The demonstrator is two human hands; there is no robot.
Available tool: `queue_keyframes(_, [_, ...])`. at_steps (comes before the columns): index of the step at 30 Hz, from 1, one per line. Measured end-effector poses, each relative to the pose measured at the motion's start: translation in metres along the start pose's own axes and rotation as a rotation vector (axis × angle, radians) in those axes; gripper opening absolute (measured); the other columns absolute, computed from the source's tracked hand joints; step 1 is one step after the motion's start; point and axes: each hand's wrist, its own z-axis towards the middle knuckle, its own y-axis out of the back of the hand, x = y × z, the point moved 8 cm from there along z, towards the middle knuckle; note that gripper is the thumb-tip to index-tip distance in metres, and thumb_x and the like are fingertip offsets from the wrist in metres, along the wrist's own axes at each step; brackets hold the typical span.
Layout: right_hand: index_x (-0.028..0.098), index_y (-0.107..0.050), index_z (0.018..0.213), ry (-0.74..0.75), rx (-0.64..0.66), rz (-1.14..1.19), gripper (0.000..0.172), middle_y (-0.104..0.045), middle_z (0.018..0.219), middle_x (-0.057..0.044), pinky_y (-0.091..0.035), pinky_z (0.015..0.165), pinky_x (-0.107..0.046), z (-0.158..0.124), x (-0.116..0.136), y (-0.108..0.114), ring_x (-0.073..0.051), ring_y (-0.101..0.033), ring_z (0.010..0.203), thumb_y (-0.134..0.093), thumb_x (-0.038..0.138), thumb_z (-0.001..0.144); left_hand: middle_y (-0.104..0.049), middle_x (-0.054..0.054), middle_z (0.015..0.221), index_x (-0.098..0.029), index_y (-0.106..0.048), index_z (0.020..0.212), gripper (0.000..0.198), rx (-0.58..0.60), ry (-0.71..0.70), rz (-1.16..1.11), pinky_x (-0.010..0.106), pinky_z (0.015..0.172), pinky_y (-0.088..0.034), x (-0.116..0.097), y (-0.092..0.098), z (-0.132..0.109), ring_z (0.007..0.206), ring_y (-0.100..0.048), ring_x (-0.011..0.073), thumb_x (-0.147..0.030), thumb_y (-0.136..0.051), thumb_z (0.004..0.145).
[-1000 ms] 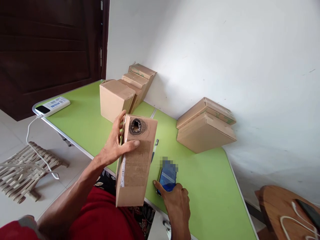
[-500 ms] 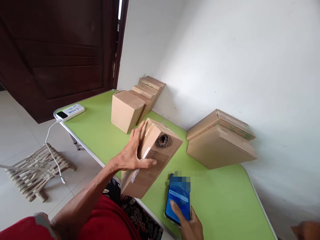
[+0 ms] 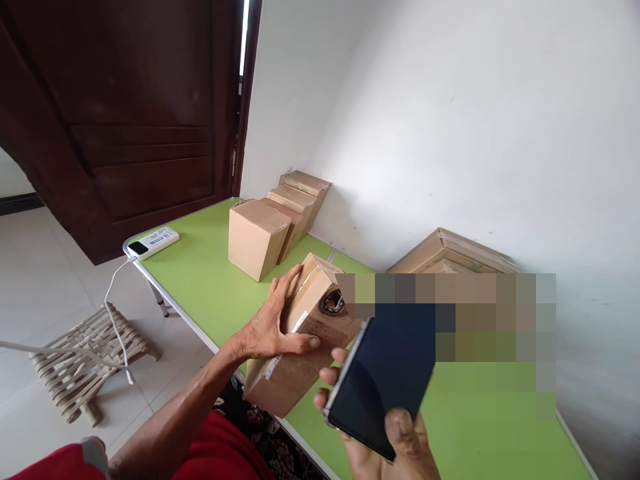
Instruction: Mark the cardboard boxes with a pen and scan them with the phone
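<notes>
Fingers [image 3: 289,285] of the person's left hand [image 3: 267,328] were wrapped over the top of a cardboard box [image 3: 293,373], thumb pressed along its side. The fingers [image 3: 327,377] of the right hand [image 3: 395,450] were closed around a phone [image 3: 385,373], its screen dark.

Half a second earlier the phone had lain lit at the near edge of the green surface [image 3: 200,267] under those fingertips. Now it was lifted clear and held at 3 o'clock of the box, so both hands were full. The box, upright in the air a second before, had come down and tilted toward 2 o'clock at the surface's near edge. Whether it rested there could not be told.

A ragged hole [image 3: 334,303] ringed in dark marks opened in the box's far end, but nothing inside showed. At 11 o'clock of it stood a closed carton [image 3: 255,237], its contents hidden, with flattened cartons [image 3: 300,193] leaning on the wall behind. More flat cartons [image 3: 450,248] lay at 2 o'clock. A white power bank [image 3: 153,241] sat at the surface's 10 o'clock corner, its cable [image 3: 114,303] trailing to the floor.
</notes>
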Motion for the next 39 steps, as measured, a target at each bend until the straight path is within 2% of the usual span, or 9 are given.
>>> queue_keyframes(3, [0.036, -0.068, 0.134, -0.054, 0.073, 0.053, 0.071, -0.084, 0.109, -0.008, -0.065, 0.090, -0.056, 0.000, -0.012, -0.035, -0.033, -0.081, 0.099, -0.096, 0.053, 0.072, -0.032, 0.016, 0.171, -0.027, -0.019, 0.172, 0.125, 0.008, -0.026, 0.021, 0.069, 0.131, -0.016, 0.003, 0.001, 0.002, 0.158, -0.025, 0.0488, -0.068, -0.080, 0.071])
queue_keyframes(6, [0.033, -0.066, 0.136, -0.106, 0.101, 0.063, 0.075, -0.084, 0.098, -0.007, -0.064, 0.091, -0.059, 0.000, -0.022, -0.050, -0.034, -0.081, 0.094, -0.097, 0.051, 0.071, -0.031, 0.017, 0.173, -0.023, -0.018, 0.172, 0.120, 0.006, -0.122, 0.030, 0.066, 0.133, -0.016, 0.001, 0.003, 0.003, 0.158, -0.027, 0.0469, -0.077, -0.067, 0.077])
queue_keyframes(14, [0.030, -0.071, 0.124, -0.067, 0.127, 0.025, 0.060, -0.083, 0.096, -0.007, -0.065, 0.088, -0.058, 0.009, -0.026, -0.046, -0.031, -0.081, 0.087, -0.096, 0.048, 0.073, -0.030, 0.016, 0.174, -0.027, -0.016, 0.171, 0.119, 0.017, -0.099, 0.044, 0.069, 0.132, -0.016, 0.003, 0.005, 0.004, 0.159, -0.025, 0.0497, -0.080, -0.066, 0.078])
queue_keyframes(19, [0.029, -0.073, 0.124, -0.047, 0.118, 0.002, 0.055, -0.083, 0.099, -0.008, -0.065, 0.088, -0.057, 0.006, -0.027, -0.041, -0.032, -0.081, 0.087, -0.093, 0.048, 0.076, -0.027, 0.014, 0.175, -0.029, -0.021, 0.170, 0.123, 0.011, -0.089, -0.028, 0.065, 0.132, -0.020, 0.000, 0.005, 0.003, 0.160, -0.022, 0.0496, -0.084, -0.071, 0.073])
queue_keyframes(22, [0.028, -0.073, 0.125, 0.020, 0.097, -0.045, 0.056, -0.083, 0.103, -0.010, -0.066, 0.084, -0.054, 0.010, -0.018, -0.022, -0.032, -0.081, 0.086, -0.090, 0.053, 0.079, -0.027, 0.015, 0.174, -0.029, -0.021, 0.170, 0.122, -0.009, -0.012, -0.045, 0.066, 0.131, -0.022, 0.004, 0.008, 0.001, 0.160, -0.025, 0.0478, -0.075, -0.078, 0.072])
queue_keyframes(27, [0.021, -0.072, 0.121, 0.092, -0.201, -0.173, 0.059, -0.082, 0.112, -0.012, -0.067, 0.072, -0.039, 0.032, 0.000, 0.050, -0.031, -0.081, 0.091, -0.089, 0.058, 0.079, -0.034, 0.018, 0.171, -0.025, -0.017, 0.171, 0.119, -0.031, 0.019, -0.097, 0.063, 0.131, -0.026, 0.009, 0.013, -0.001, 0.157, -0.033, 0.0428, -0.061, -0.081, 0.078])
queue_keyframes(32, [0.011, -0.071, 0.115, -0.023, -0.312, -0.350, 0.077, -0.082, 0.093, -0.011, -0.066, 0.072, -0.039, 0.064, -0.024, 0.116, -0.033, -0.080, 0.086, -0.097, 0.061, 0.062, -0.039, 0.016, 0.169, -0.026, -0.019, 0.171, 0.117, -0.033, 0.021, -0.115, 0.063, 0.130, -0.027, 0.012, 0.011, 0.000, 0.157, -0.033, 0.0433, -0.061, -0.081, 0.079])
queue_keyframes(36, [0.012, -0.069, 0.118, -0.111, -0.306, -0.391, 0.083, -0.081, 0.090, -0.009, -0.064, 0.074, -0.040, 0.077, -0.051, 0.138, -0.035, -0.080, 0.090, -0.094, 0.066, 0.060, -0.035, 0.016, 0.172, -0.026, -0.019, 0.171, 0.116, -0.024, 0.016, -0.117, 0.062, 0.131, -0.025, 0.009, 0.010, 0.000, 0.159, -0.031, 0.0430, -0.058, -0.082, 0.079])
queue_keyframes(39, [0.014, -0.068, 0.116, -0.092, -0.353, -0.548, 0.086, -0.080, 0.096, -0.010, -0.063, 0.071, -0.039, 0.079, -0.053, 0.147, -0.033, -0.078, 0.090, -0.083, 0.077, 0.060, -0.035, 0.016, 0.173, -0.025, -0.020, 0.171, 0.115, -0.038, 0.018, -0.134, 0.063, 0.132, -0.023, 0.009, 0.012, 0.001, 0.160, -0.029, 0.0429, -0.058, -0.081, 0.080])
